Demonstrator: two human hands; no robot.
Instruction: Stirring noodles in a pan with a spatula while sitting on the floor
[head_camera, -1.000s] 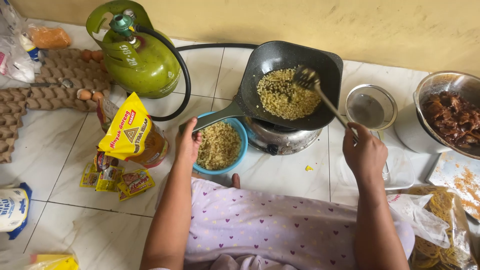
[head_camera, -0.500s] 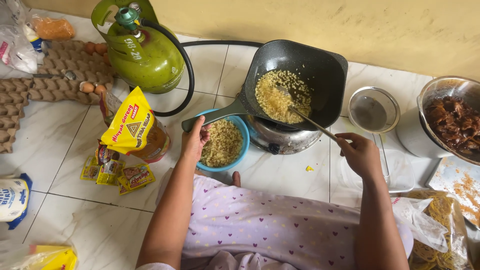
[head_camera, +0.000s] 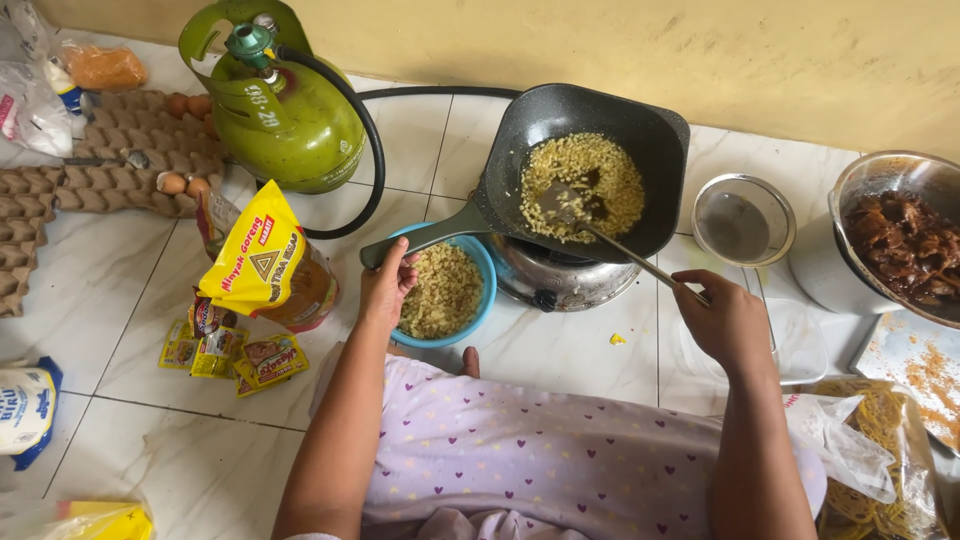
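A dark square wok (head_camera: 655, 135) sits tilted on a small gas stove (head_camera: 555, 280) and holds yellow crumbly food (head_camera: 610, 180). My left hand (head_camera: 385, 290) grips the end of the wok's grey handle (head_camera: 425, 235). My right hand (head_camera: 725, 320) holds a metal spatula (head_camera: 590, 225) whose blade rests in the food near the pan's middle. Under the handle stands a blue bowl (head_camera: 480, 260) filled with more of the same yellow crumbs.
A green gas cylinder (head_camera: 285, 110) with a black hose stands at the back left. A yellow oil pouch (head_camera: 265, 260), seasoning sachets (head_camera: 235, 355) and egg trays (head_camera: 110, 150) lie left. A strainer (head_camera: 742, 222), a metal bowl of dark food (head_camera: 905, 240) and bagged noodles (head_camera: 875, 450) are right.
The spatula blade has moved from the pan's upper right into the middle of the food. My right hand has slid lower and rightward. My left hand stays on the handle.
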